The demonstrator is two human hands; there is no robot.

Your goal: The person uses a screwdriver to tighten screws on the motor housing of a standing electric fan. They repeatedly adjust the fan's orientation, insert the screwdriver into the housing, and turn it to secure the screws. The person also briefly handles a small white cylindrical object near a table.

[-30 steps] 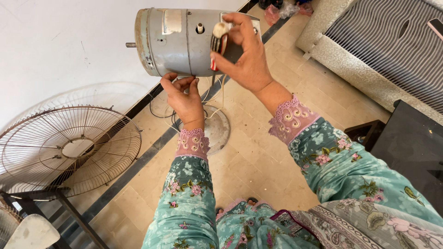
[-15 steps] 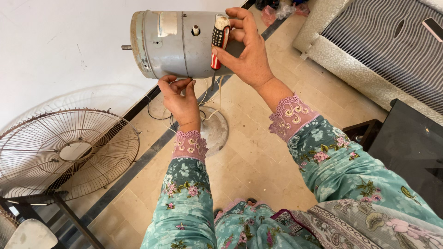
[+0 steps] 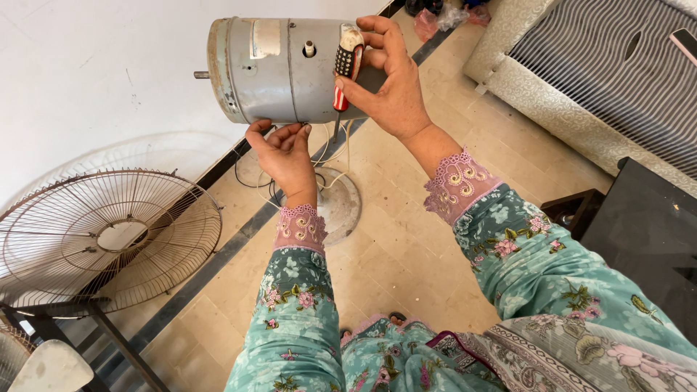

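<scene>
A grey cylindrical fan motor housing (image 3: 272, 69) is held up in front of me, its short shaft pointing left. My left hand (image 3: 284, 154) reaches up under the housing, fingertips touching its lower edge. My right hand (image 3: 392, 83) grips the right end of the housing and clamps a screwdriver with a red and black handle (image 3: 346, 69) against it. Thin wires (image 3: 335, 149) hang down from the motor towards the round stand base (image 3: 340, 203) on the floor.
A wire fan guard (image 3: 109, 236) leans against the white wall at the left, beside a dark metal frame (image 3: 94, 323). A striped cushioned seat (image 3: 602, 72) lies at the upper right and a black table (image 3: 646, 232) at the right. The floor is beige tile.
The motor housing has shifted slightly left and down in view. My right hand has regripped, bringing the screwdriver handle flat against the housing.
</scene>
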